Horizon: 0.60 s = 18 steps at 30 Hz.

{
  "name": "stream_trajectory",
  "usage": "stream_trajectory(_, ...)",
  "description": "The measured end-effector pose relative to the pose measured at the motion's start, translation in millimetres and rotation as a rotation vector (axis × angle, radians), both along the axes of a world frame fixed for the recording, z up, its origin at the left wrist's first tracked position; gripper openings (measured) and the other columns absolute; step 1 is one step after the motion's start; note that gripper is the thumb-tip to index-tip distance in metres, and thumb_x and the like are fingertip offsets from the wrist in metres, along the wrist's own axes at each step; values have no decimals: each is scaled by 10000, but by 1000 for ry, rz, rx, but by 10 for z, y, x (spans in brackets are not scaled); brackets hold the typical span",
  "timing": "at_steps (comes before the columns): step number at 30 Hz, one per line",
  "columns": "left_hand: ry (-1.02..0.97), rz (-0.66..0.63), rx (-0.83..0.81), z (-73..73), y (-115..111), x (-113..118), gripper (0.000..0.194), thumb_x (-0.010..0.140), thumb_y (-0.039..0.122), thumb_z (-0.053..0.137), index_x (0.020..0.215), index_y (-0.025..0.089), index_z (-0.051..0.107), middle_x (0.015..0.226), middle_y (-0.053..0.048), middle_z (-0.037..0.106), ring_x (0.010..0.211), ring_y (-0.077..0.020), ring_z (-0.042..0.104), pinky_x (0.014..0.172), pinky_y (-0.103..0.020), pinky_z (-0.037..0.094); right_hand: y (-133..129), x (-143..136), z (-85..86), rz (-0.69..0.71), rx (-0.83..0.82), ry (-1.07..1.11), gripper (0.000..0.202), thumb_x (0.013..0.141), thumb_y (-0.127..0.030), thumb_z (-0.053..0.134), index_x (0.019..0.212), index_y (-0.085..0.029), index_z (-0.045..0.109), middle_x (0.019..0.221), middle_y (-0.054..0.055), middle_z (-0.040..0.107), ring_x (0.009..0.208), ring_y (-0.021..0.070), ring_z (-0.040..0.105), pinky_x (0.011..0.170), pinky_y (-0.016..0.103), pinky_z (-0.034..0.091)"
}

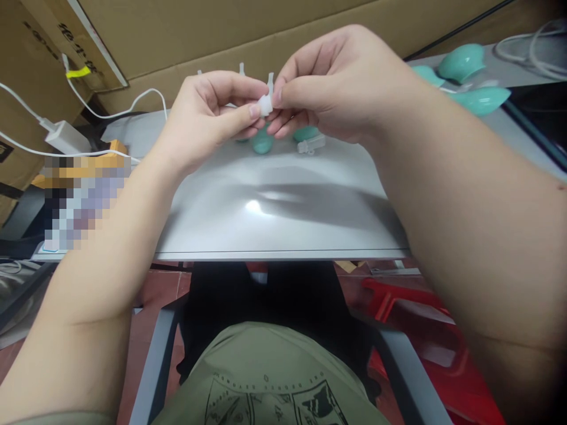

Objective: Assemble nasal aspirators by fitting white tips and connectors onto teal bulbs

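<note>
My left hand pinches a small white plastic fitting between thumb and forefinger. On its other side, the fingertips of my right hand are closed on the same piece, held above the table. A thin translucent stem rises between the two hands; whether it belongs to the fitting or stands behind it I cannot tell. Below and behind my hands is a teal bulb-shaped piece, partly covered by the fingers. Another teal piece shows under my right hand, and a clear plastic part lies beside it.
More glossy teal pieces lie at the right back of the grey-white table. A white charger with cables sits on the left, near an orange object. Cardboard lines the back. A red plastic stool stands at lower right.
</note>
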<state>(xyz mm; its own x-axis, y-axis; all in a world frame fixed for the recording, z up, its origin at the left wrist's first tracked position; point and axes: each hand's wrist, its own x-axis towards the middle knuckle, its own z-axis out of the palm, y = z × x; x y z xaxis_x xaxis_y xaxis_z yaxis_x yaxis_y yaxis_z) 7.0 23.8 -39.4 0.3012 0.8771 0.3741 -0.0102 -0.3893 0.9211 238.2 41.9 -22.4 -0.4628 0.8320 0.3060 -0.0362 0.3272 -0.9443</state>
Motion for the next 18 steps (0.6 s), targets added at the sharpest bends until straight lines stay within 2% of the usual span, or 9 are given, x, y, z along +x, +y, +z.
stream_trajectory(2, 12, -21, -3, -4, 12, -10, 261, 822, 276, 1077, 1037, 282, 928, 1118, -86, 911, 1236, -466, 839, 1217, -752, 670, -2, 2, 9, -1, 3, -20, 178, 914, -69, 830, 778, -177, 791, 755, 56, 791, 717, 169, 845, 640, 165, 704)
stream_trajectory(5, 51, -31, 30, 25, -14, -32, 310, 790, 366, 1103, 1039, 305, 928, 1121, -57, 920, 1165, -414, 838, 1152, -687, 715, -12, 21, 21, 20, 5, -23, 154, 932, -116, 883, 818, -165, 791, 783, 44, 813, 732, 146, 848, 663, 150, 703)
stream_trajectory(9, 52, -20, 59, 56, -70, -43, 239, 872, 363, 1052, 1076, 312, 939, 1147, -27, 910, 1113, -356, 837, 1127, -625, 727, 17, 49, -7, 106, 9, 40, 160, 949, -192, 955, 897, -169, 805, 827, 35, 836, 768, 144, 864, 692, 164, 719)
stream_trajectory(15, 52, -2, 12, 42, -82, -30, 323, 870, 345, 1107, 1112, 287, 901, 1121, -67, 877, 1209, -409, 815, 1199, -683, 670, -3, 30, -24, 135, -78, 124, 232, 1064, -101, 905, 901, -129, 742, 814, 60, 818, 728, 166, 852, 667, 199, 730)
stream_trajectory(18, 91, -13, 44, 56, -94, -35, 273, 883, 333, 1077, 1098, 303, 911, 1115, -55, 877, 1124, -381, 827, 1135, -654, 695, -41, 11, -8, 139, -120, 122, 325, 1020, -182, 1013, 893, -122, 720, 794, 67, 800, 704, 171, 833, 656, 211, 726)
